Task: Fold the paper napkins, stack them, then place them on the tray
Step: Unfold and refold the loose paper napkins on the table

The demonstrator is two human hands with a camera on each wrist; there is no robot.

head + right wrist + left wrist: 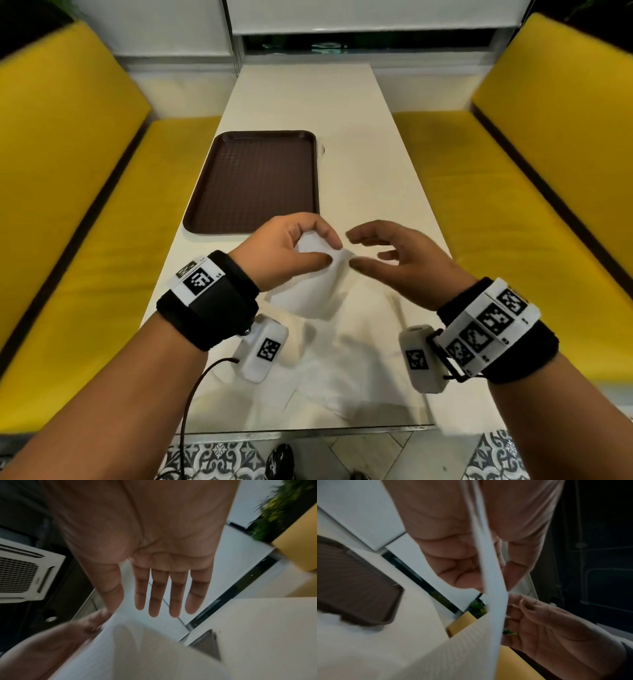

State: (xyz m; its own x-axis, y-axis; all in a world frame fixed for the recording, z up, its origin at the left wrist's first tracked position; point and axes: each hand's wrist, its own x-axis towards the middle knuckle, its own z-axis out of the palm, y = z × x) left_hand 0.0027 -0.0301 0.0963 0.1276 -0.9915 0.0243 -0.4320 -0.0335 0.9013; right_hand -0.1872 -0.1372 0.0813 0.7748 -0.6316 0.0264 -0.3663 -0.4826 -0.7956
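Observation:
My left hand (301, 246) pinches the top corner of a white paper napkin (310, 291) between thumb and fingers and holds it lifted above the table. The napkin (494, 601) hangs down as a thin sheet past the left fingers (464, 574). My right hand (383, 253) hovers just to the right of that corner, fingers straight and spread, holding nothing; its fingers (171, 595) show bare in the right wrist view above the napkin (137, 649). More white napkins (342, 370) lie loose on the table near me. A dark brown tray (253, 181) sits empty further back on the left.
The white table (359, 137) runs away from me between two yellow benches (85, 205) (513, 205). A black cable (195, 394) hangs from my left wrist over the near table edge. Patterned floor tiles (222, 455) show below.

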